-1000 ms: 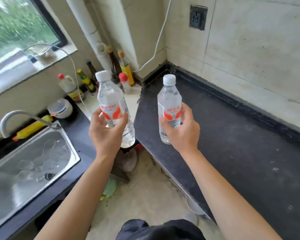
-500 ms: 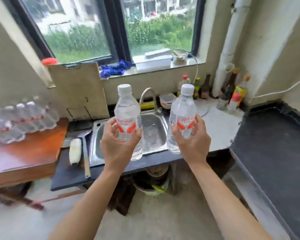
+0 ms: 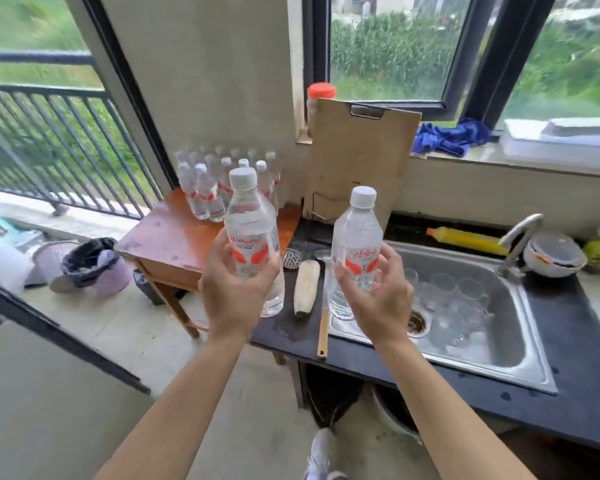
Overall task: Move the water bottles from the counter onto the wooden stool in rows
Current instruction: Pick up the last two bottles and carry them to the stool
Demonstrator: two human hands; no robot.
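Note:
My left hand (image 3: 234, 292) grips a clear water bottle (image 3: 248, 220) with a white cap and red label, held upright in the air. My right hand (image 3: 378, 296) grips a second, alike water bottle (image 3: 357, 237), also upright, over the sink's left edge. Ahead stands the wooden stool (image 3: 167, 237), reddish-brown, beside the counter. Several water bottles (image 3: 205, 188) stand in rows at its far side, partly hidden by the left-hand bottle. Both held bottles are short of the stool.
A steel sink (image 3: 482, 323) with several glasses sits in the dark counter (image 3: 575, 393). A cutting board (image 3: 357, 161) leans against the wall. A wooden-handled utensil (image 3: 323, 327) and a corn cob (image 3: 305, 289) lie on the counter. A bin (image 3: 94, 265) stands left of the stool.
The view has swung left from the dark corner counter past the sink. The stool with its bottles now lies ahead. Both hands still hold their bottles upright.

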